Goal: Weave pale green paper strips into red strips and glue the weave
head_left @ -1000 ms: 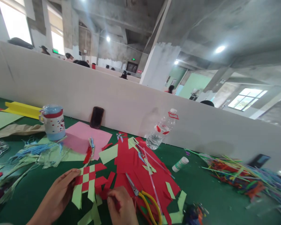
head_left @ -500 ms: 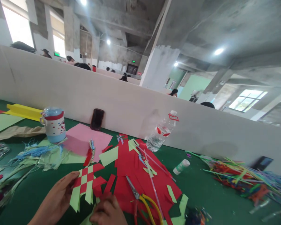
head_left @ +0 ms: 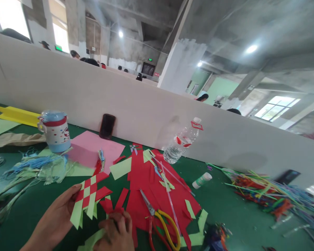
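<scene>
Pinching woven paper [head_left: 87,191], left hand [head_left: 61,208] partly hidden, right hand [head_left: 117,228] cropped, its grip unclear

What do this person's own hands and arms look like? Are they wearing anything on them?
Both are bare human hands, with no gloves. On the left hand and the visible part of the left forearm, no sleeve, watch or bracelet shows. The right hand is cut off by the picture's lower edge, so any cuff there cannot be told.

There are two hands [head_left: 58,213] [head_left: 117,230], one bottle [head_left: 181,141] and (just one) cup [head_left: 57,134].
</scene>
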